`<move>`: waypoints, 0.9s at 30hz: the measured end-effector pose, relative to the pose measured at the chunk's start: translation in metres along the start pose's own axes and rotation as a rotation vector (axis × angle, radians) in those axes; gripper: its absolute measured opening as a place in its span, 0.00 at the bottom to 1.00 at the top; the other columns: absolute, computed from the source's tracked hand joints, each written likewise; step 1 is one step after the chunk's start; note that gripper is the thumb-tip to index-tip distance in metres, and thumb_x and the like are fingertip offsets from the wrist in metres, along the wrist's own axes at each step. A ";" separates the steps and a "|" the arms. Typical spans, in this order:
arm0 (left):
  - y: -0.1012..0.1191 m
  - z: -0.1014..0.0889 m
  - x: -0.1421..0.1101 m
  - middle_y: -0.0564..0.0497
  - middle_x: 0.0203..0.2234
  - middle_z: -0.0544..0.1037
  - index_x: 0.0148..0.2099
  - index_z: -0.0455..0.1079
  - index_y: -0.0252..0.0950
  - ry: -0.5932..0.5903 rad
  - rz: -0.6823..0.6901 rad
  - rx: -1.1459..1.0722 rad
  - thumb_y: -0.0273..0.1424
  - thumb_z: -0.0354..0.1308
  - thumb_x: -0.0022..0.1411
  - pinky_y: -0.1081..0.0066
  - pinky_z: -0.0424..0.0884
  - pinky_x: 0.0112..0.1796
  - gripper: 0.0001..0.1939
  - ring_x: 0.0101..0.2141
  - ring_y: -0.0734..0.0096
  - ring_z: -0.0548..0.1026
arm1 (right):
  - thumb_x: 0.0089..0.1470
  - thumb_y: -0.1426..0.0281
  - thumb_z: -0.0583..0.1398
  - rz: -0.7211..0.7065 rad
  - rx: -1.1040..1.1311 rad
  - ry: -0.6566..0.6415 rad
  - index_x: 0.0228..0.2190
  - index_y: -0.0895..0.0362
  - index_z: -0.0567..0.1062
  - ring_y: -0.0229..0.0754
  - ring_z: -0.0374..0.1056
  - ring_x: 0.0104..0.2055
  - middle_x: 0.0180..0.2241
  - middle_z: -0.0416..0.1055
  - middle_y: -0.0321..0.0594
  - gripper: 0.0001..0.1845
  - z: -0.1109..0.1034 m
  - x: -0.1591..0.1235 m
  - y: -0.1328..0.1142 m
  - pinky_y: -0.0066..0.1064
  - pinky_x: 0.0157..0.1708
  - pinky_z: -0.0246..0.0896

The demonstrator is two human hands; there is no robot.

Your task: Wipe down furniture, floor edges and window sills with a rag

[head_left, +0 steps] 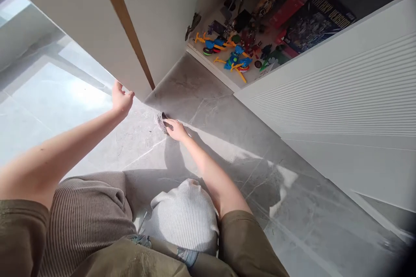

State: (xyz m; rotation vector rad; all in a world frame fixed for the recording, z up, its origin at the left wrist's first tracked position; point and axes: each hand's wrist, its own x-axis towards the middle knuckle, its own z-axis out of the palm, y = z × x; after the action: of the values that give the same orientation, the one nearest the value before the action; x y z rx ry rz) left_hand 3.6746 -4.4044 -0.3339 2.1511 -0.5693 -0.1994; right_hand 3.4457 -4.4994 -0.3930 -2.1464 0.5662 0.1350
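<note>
My right hand rests on a crumpled grey cloth on the marble-look floor tile, pressing and gripping it with its fingers. My left hand is raised farther out to the left, its fingers apart and holding nothing. It sits just below the lower edge of a white cabinet door, and I cannot tell whether it touches that edge.
Beyond the hands, a low shelf holds several colourful toys and a printed box. A white ribbed panel runs along the right. Ribbed brown trousers and white ribbed knitwear fill the bottom of the view.
</note>
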 end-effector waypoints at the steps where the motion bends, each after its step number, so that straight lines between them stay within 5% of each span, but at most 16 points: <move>1: 0.002 0.001 -0.006 0.45 0.53 0.72 0.56 0.62 0.39 -0.024 -0.009 0.028 0.24 0.56 0.50 0.53 0.69 0.55 0.29 0.57 0.55 0.67 | 0.58 0.78 0.53 -0.028 0.006 0.112 0.55 0.56 0.72 0.42 0.68 0.58 0.57 0.71 0.44 0.25 -0.015 -0.006 -0.007 0.35 0.62 0.60; 7: 0.030 0.007 -0.053 0.46 0.54 0.74 0.55 0.71 0.39 -0.250 0.051 0.061 0.24 0.52 0.50 0.53 0.67 0.57 0.28 0.59 0.52 0.66 | 0.62 0.65 0.55 -0.328 -0.092 0.828 0.55 0.54 0.66 0.42 0.71 0.43 0.50 0.72 0.47 0.21 -0.102 -0.059 -0.080 0.37 0.48 0.70; 12: 0.071 0.003 -0.055 0.49 0.48 0.81 0.54 0.76 0.40 -0.678 0.271 0.122 0.25 0.48 0.54 0.60 0.72 0.53 0.27 0.48 0.55 0.77 | 0.63 0.67 0.53 -0.567 -0.426 1.263 0.57 0.52 0.63 0.47 0.70 0.49 0.47 0.71 0.49 0.21 -0.135 -0.101 -0.124 0.43 0.47 0.71; 15: 0.115 0.003 -0.045 0.51 0.45 0.82 0.53 0.77 0.41 -0.682 0.599 0.039 0.27 0.47 0.57 0.61 0.72 0.52 0.25 0.46 0.59 0.79 | 0.63 0.68 0.52 -0.624 -0.760 1.133 0.55 0.49 0.68 0.46 0.70 0.52 0.48 0.74 0.45 0.19 -0.156 -0.109 -0.126 0.43 0.53 0.69; 18: 0.178 0.010 -0.035 0.48 0.50 0.79 0.58 0.72 0.39 -0.477 0.912 -0.074 0.26 0.46 0.60 0.59 0.68 0.56 0.26 0.52 0.60 0.75 | 0.63 0.70 0.50 -0.417 -0.942 0.975 0.55 0.53 0.71 0.47 0.66 0.60 0.54 0.73 0.45 0.21 -0.190 -0.106 -0.119 0.44 0.62 0.62; 23: 0.293 0.033 -0.023 0.43 0.65 0.63 0.68 0.58 0.38 -0.276 1.258 -0.084 0.23 0.46 0.60 0.50 0.57 0.62 0.33 0.65 0.55 0.59 | 0.62 0.76 0.47 -0.128 -1.012 1.012 0.57 0.61 0.70 0.48 0.55 0.68 0.62 0.65 0.50 0.25 -0.250 -0.106 -0.090 0.51 0.68 0.47; 27: 0.362 0.059 -0.012 0.45 0.69 0.55 0.70 0.52 0.39 -0.254 1.432 0.057 0.22 0.46 0.60 0.42 0.44 0.64 0.36 0.69 0.52 0.48 | 0.60 0.79 0.47 -0.020 -1.017 1.000 0.62 0.61 0.63 0.47 0.48 0.71 0.65 0.59 0.50 0.30 -0.293 -0.107 -0.065 0.55 0.71 0.37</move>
State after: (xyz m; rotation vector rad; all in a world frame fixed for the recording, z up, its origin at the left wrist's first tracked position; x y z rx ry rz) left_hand 3.5263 -4.6266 -0.0823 1.3033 -2.0663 0.3456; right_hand 3.3476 -4.6621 -0.1368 -3.1461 1.2130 -0.8972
